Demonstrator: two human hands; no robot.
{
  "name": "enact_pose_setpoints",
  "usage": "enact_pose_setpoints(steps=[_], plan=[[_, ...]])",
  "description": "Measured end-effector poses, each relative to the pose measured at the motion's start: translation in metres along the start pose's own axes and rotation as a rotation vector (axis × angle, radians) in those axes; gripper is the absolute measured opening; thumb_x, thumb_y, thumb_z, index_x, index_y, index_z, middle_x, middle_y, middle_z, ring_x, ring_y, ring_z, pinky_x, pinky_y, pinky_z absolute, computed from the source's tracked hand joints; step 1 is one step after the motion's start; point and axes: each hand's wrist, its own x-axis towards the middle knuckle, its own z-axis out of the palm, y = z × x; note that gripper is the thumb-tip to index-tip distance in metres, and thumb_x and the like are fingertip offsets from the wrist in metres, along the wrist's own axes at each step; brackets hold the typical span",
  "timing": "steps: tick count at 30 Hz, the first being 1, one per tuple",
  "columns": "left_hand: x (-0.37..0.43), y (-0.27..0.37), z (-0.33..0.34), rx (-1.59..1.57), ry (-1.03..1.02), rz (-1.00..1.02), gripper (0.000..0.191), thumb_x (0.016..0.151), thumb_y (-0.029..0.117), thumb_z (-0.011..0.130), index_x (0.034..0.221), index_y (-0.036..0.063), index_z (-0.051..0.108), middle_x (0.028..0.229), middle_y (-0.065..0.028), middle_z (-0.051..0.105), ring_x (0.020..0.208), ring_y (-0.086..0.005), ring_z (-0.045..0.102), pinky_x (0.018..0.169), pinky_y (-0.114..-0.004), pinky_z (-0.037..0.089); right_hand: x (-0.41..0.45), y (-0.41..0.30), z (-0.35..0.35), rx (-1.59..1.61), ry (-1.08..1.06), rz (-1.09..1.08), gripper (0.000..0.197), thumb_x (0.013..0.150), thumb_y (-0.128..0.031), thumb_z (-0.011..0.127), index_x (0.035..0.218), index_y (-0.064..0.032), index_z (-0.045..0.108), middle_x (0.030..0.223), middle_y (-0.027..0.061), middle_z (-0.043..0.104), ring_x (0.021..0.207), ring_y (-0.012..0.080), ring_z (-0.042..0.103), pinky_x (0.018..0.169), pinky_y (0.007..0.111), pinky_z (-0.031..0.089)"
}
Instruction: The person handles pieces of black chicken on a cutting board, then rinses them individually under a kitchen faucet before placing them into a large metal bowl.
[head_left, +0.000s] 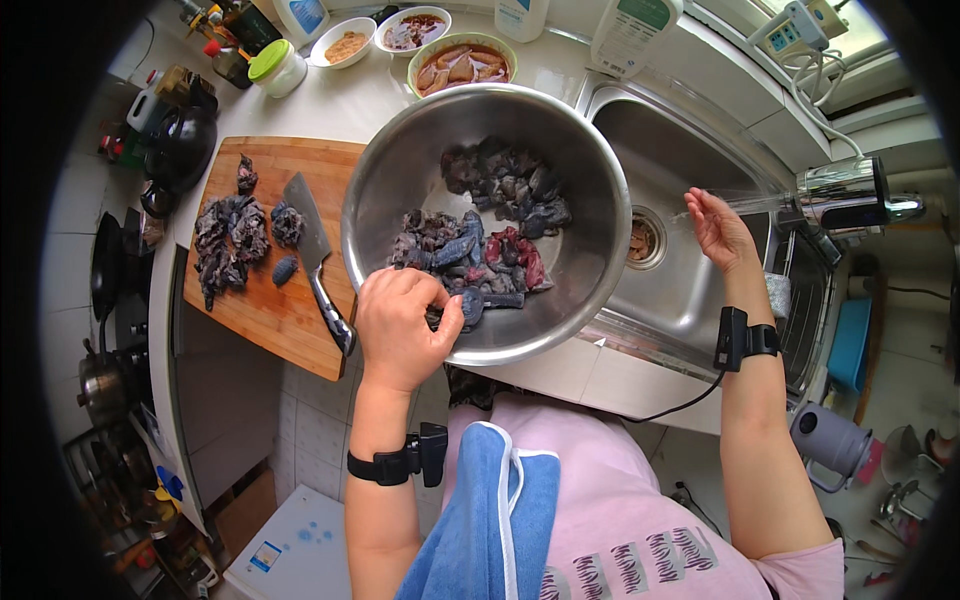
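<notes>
A large stainless steel bowl (592, 300) holds dark blue-black poultry pieces (510, 180), some with red flesh showing. My left hand (405, 319) crosses the bowl's near-left rim, its thumb close to a dark piece; its curled fingers hide whether they grip anything. To the right, my right hand (720, 229) is empty and slightly cupped in the water running from a chrome faucet (840, 191) above the steel sink (667, 300). Left of the bowl, a cleaver (309, 225) lies on a wooden cutting board (285, 330) beside more dark pieces (236, 240).
Behind the bowl stand a dish of meat in brown sauce (461, 67), two small bowls of seasoning (345, 46) and a green-lidded jar (277, 69). Bottles (634, 34) line the wall. A blue cloth (480, 517) hangs before my body. A dark pot (180, 146) sits at left.
</notes>
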Motion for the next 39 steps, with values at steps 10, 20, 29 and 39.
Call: enact_pose_setpoints(steps=[10,20,29,39], plan=[[0.004,-0.003,0.005,-0.015,0.044,-0.013,0.016,0.066,0.017,0.066,0.058,0.0086,0.054,0.065,-0.0052,0.055,0.07,-0.0268,0.054,0.076,-0.038,0.041,-0.031,0.004,-0.006,-0.406,0.183,-0.039,0.026,0.082,-0.016,0.063,0.104,-0.0014,0.06,0.093,0.0075,0.065,0.085,0.0131,0.062,0.068,0.023,0.051],[0.002,-0.002,-0.003,0.006,-0.031,-0.016,0.013,0.066,0.016,0.066,0.064,0.0077,0.057,0.072,-0.0064,0.057,0.076,-0.0269,0.055,0.077,-0.038,0.042,-0.072,-0.12,-0.143,-1.951,1.024,-0.526,0.05,0.069,-0.035,0.066,0.111,-0.0082,0.06,0.128,0.0245,0.043,0.124,0.0356,0.035,0.102,0.041,0.029],[0.062,-0.012,0.006,0.073,-0.329,-0.053,0.027,0.076,0.008,0.061,0.102,0.0027,0.058,0.097,-0.0127,0.057,0.095,-0.0316,0.053,0.08,-0.041,0.046,-0.08,-0.18,-0.223,-1.255,0.873,-0.193,0.084,0.072,-0.043,0.066,0.134,-0.0005,0.031,0.133,0.0192,0.04,0.124,0.0323,0.037,0.098,0.042,0.033],[0.098,-0.036,0.051,0.084,-0.646,-0.173,0.027,0.073,0.013,0.066,0.098,0.0065,0.059,0.101,-0.0151,0.055,0.101,-0.0333,0.052,0.083,-0.042,0.045,-0.083,-0.204,-0.272,-1.438,1.425,-0.191,0.092,0.064,-0.035,0.07,0.131,0.0112,0.028,0.133,0.0249,0.037,0.123,0.0297,0.039,0.1,0.035,0.03]])
